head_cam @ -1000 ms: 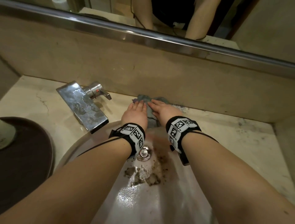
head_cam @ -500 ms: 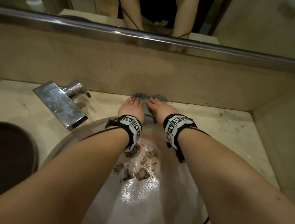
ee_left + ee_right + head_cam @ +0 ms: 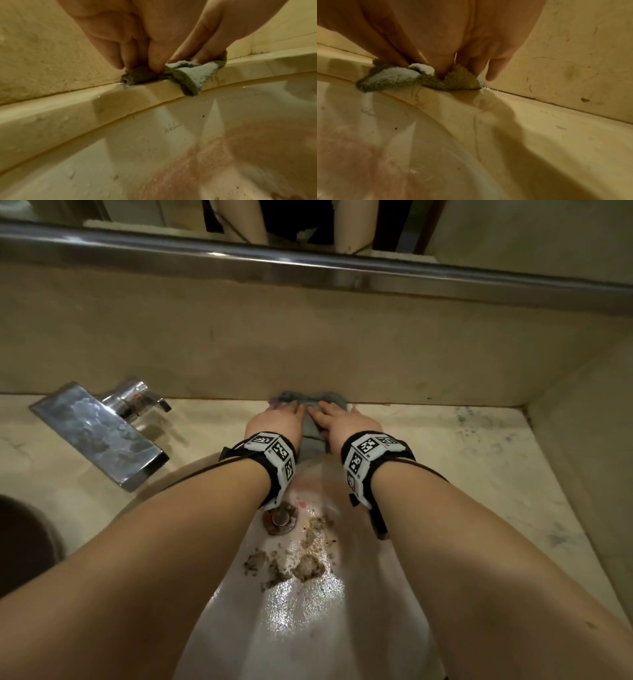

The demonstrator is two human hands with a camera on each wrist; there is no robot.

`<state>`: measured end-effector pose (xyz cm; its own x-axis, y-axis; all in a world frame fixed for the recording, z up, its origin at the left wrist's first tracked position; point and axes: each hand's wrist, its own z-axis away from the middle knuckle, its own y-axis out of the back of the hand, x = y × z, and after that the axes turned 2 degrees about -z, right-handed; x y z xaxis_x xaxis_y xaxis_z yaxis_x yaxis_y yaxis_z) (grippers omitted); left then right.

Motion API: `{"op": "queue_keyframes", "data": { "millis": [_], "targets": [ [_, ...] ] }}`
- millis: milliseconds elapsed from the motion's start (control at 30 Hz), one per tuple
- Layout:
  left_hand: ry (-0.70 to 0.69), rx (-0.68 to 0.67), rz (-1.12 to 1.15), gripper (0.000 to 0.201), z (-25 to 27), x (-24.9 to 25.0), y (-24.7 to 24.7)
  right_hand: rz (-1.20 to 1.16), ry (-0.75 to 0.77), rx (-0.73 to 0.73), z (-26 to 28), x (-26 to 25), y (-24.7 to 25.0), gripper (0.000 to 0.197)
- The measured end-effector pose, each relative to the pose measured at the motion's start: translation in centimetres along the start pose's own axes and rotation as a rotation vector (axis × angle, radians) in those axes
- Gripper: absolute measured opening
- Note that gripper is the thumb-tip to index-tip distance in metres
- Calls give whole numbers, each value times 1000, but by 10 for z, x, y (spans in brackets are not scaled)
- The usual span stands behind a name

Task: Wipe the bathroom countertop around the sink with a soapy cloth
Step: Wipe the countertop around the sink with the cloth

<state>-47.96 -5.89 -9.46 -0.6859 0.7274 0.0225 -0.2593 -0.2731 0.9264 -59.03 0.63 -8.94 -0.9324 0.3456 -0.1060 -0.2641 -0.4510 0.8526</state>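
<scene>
A grey-blue cloth lies bunched on the beige countertop, on the narrow strip behind the sink and against the back wall. My left hand and right hand lie side by side on it, fingers stretched forward and pressing it down. In the left wrist view the fingertips push into the cloth at the wall joint. In the right wrist view the cloth folds up around the pressing fingers, and its edge hangs over the sink rim.
The white sink basin below my wrists holds brown dirt clumps near the drain. A chrome faucet stands to the left and a dark round tray at the far left. Grey smudges mark the right counter.
Both hands stay pressed on the cloth against the back wall. The head view has shifted sideways and back, while the hands' place on the counter is about the same.
</scene>
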Motion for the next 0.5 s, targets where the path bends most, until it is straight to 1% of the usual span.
{"op": "queue_keyframes", "data": {
  "millis": [100, 233, 333, 500],
  "targets": [
    [-35, 20, -19, 64, -3, 9, 0, -4, -44, 7, 6, 6, 0, 75],
    [-38, 39, -19, 67, -9, 16, 2, -23, -79, 34, 11, 10, -1, 71],
    [-36, 55, -42, 61, -9, 19, 2, -41, -99, 68, 10, 12, -2, 70],
    [-31, 46, -28, 59, -9, 29, 2, -18, -127, 53, 12, 18, 0, 78]
  ]
}}
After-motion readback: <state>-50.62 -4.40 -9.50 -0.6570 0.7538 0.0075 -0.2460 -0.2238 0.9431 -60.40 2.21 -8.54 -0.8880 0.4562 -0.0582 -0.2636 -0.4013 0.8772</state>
